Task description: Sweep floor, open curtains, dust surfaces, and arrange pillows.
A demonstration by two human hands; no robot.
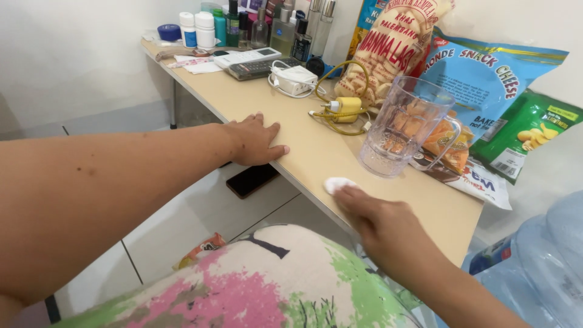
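Note:
My left hand [255,141] lies flat on the front edge of the beige table [285,130], fingers spread, holding nothing. My right hand [379,222] rests nearer the table's right end, its fingertips pressing a small white cotton pad [337,183] onto the tabletop. Just beyond the pad stands an empty clear plastic mug [405,126] with a handle on its right side.
Snack bags [486,79] lean against the wall behind the mug. A yellow cable with a small yellow device [345,106], a white charger [294,78], remote controls [246,58] and several bottles [267,24] crowd the far end. A dark phone [252,180] lies on the floor; a water jug [540,267] stands at right.

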